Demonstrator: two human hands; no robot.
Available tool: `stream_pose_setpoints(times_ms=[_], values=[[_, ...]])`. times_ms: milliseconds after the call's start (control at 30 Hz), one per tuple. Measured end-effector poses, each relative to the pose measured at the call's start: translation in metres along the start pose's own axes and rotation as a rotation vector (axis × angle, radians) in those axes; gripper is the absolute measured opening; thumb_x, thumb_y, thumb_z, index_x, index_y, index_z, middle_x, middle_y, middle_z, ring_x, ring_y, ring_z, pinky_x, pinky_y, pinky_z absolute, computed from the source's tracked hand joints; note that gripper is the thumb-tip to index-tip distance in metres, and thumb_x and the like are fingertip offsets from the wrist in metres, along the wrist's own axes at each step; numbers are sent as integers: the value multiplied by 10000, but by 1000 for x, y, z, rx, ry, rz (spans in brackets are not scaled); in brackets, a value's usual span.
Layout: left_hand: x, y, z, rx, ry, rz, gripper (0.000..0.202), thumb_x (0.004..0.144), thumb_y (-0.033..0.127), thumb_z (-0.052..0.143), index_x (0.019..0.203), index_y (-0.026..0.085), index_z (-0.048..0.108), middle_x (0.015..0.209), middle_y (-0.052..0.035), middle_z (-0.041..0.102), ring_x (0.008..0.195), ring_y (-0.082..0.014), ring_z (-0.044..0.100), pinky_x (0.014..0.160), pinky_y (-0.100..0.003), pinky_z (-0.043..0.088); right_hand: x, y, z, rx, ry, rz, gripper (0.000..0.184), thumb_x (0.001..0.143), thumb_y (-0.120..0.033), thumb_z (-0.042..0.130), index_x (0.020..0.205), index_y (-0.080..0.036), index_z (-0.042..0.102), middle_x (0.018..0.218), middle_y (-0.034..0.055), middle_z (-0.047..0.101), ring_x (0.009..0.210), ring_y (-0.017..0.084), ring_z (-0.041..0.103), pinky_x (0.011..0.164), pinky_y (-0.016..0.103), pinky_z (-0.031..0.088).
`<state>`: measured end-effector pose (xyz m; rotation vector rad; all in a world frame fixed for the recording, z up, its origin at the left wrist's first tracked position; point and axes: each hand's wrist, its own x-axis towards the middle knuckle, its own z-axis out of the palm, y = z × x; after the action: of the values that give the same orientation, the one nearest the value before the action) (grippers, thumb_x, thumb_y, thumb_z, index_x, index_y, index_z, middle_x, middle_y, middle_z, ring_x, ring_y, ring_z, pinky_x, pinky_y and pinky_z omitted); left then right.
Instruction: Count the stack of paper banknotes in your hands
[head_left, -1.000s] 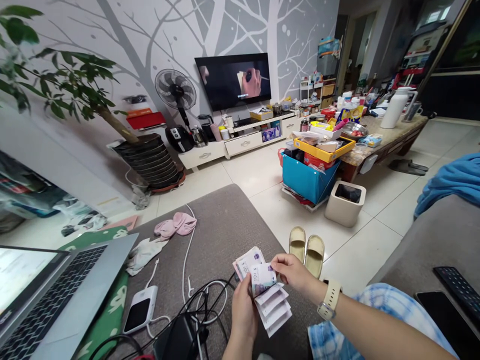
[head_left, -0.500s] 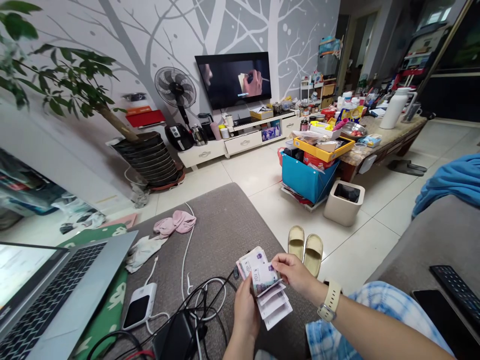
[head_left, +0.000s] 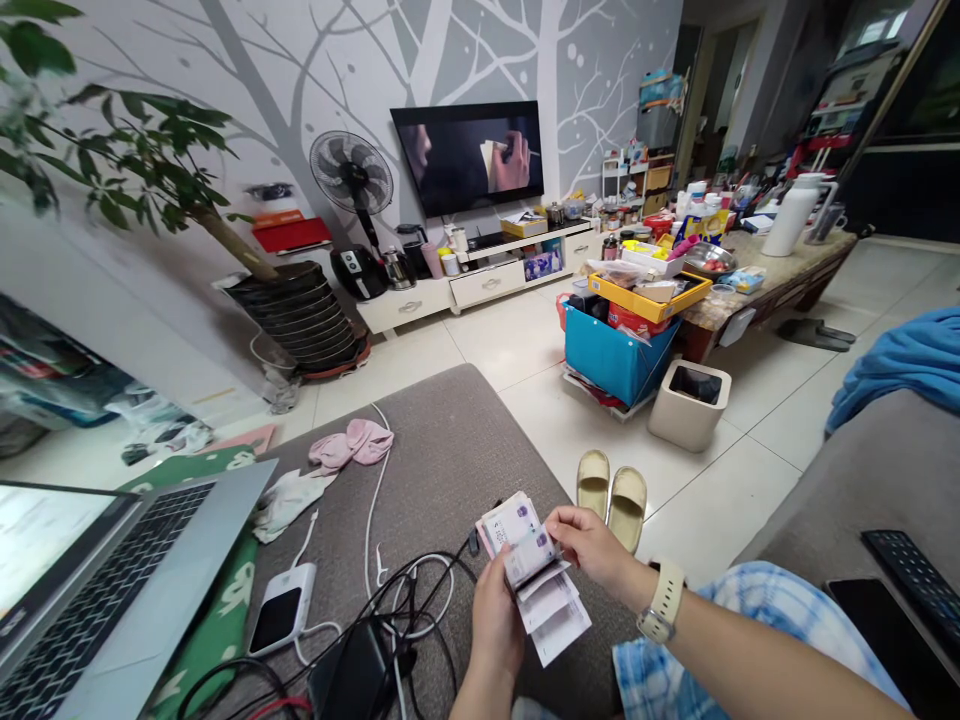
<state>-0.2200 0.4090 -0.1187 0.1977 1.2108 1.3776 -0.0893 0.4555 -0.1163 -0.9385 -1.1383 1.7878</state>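
A stack of banknote-like papers point(head_left: 512, 522), whitish with purple and pink printing, is gripped in my left hand point(head_left: 496, 610), thumb over its face. Several of the papers are bent over, and their pale ends point(head_left: 559, 625) fan out below the stack toward me. My right hand point(head_left: 589, 540) pinches the right edge of the front paper between thumb and fingers. A pale watch is on my right wrist. The small print is too fine to read. Both hands are above the grey couch seat point(head_left: 450, 450).
Tangled cables point(head_left: 420, 600), a black adapter point(head_left: 349, 670) and a white power bank point(head_left: 283, 608) lie left of my hands. Farther left is a laptop point(head_left: 142, 560). Slippers point(head_left: 627, 500) and a bin point(head_left: 688, 405) stand on the floor. A remote point(head_left: 911, 580) lies at right.
The front paper has been bent farther down under my right fingers, and the fanned ends now hang slightly lower and more to the right. Both hands have stayed nearly in place.
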Motion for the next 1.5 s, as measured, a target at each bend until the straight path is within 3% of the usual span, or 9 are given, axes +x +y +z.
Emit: stream_pose_setpoints(times_ms=[167,667,900,1100,1500], values=[[-1,1,-1,-20,-13,-19,210,756,239,648,892,83,685,912,-151,740,766,-260,713,768,-385,551,-1,-1,0,-11,-38,3,386,754,-540,630,694,-164,566,609,16,631,407,67,344,405,228,194],[-3,-3,-1,0,-43,-3,274,676,285,715,873,96,692,961,-147,734,851,-275,703,799,-379,538,4,5,-3,-59,129,-13,270,658,-325,730,645,-188,498,496,-65,492,441,76,370,462,231,257],[0,-6,-1,1,-63,29,350,582,228,751,903,98,702,894,-120,740,861,-283,697,751,-359,539,6,11,-5,-92,146,3,268,675,-332,714,702,-199,482,518,-68,493,459,88,407,462,230,264],[-4,-4,0,-3,-85,-3,442,632,249,749,1039,98,668,837,-110,735,780,-265,704,619,-311,529,8,13,-7,-75,109,20,319,683,-424,697,659,-198,473,486,-78,442,425,76,336,449,238,222],[-7,-4,3,21,-69,-26,389,684,228,721,1049,111,653,830,-112,737,660,-216,693,623,-310,535,9,21,-8,-91,95,-34,325,690,-403,696,610,-188,466,517,-68,428,493,90,349,498,239,261]])
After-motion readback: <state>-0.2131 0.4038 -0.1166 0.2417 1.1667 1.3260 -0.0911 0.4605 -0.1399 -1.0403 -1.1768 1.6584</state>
